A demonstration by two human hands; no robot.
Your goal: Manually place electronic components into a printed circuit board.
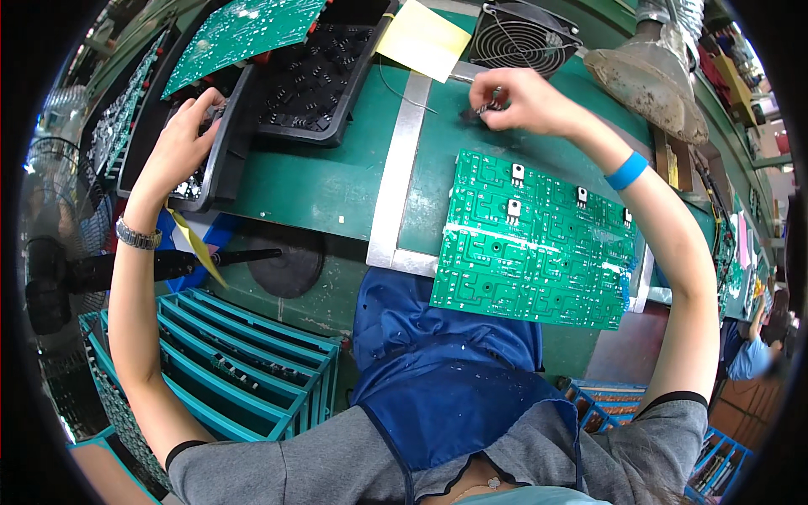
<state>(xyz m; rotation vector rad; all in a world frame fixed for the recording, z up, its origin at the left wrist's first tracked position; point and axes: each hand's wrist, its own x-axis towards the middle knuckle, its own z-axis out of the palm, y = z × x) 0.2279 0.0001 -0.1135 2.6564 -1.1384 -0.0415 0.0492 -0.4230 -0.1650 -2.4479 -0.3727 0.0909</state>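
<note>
My left hand reaches over the rim of a narrow black bin at the left; its thumb and forefinger are apart, and the other fingertips are partly hidden. Small parts show in that bin below the hand. My right hand is closed in a pinch on small black components with pale metal legs, just above the bench. Nearer to me lies a green circuit board, below that hand and apart from it. Several black transistors with light faces stand on its far half.
A wider black bin holds many black components. Another green board lies over the bins. Yellow paper, a fan and a fume hood stand at the back. A metal frame edges the work spot; a teal rack is lower left.
</note>
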